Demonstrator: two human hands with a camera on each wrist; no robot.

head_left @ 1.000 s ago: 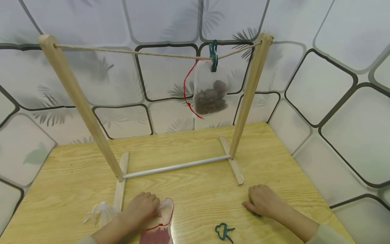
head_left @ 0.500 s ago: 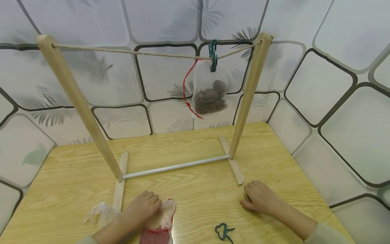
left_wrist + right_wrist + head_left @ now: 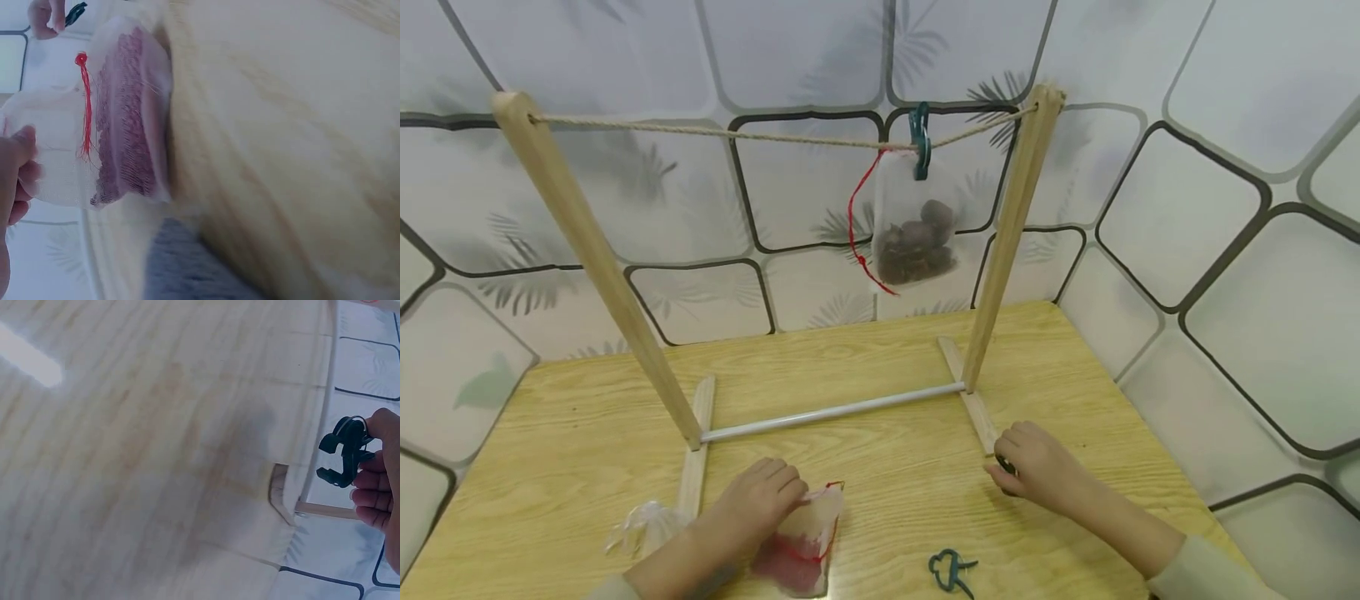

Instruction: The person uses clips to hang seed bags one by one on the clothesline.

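My left hand (image 3: 762, 502) pinches the top of a white mesh drawstring bag (image 3: 808, 542) with reddish-purple fill in its lower part. In the left wrist view, thumb and fingertips grip the bag's upper end, and a red cord with a knot (image 3: 81, 59) crosses its face. Over the table's right side, my right hand (image 3: 1043, 468) holds a dark green clip (image 3: 347, 453) between thumb and fingers, the clip's jaws apart. A second green clip (image 3: 953, 572) lies on the table between the hands.
A wooden stand has left (image 3: 595, 258) and right posts (image 3: 1011, 242), a rope (image 3: 700, 130) between them and a white crossbar (image 3: 835, 412). A clip (image 3: 921, 140) holds a bag of dark lumps (image 3: 917, 242) on the rope. Clear plastic (image 3: 651, 525) lies by the left foot.
My left hand has moved slightly right and away from me, drawing the mesh bag along. My right hand has come up and a little left, and the clip in it now shows.
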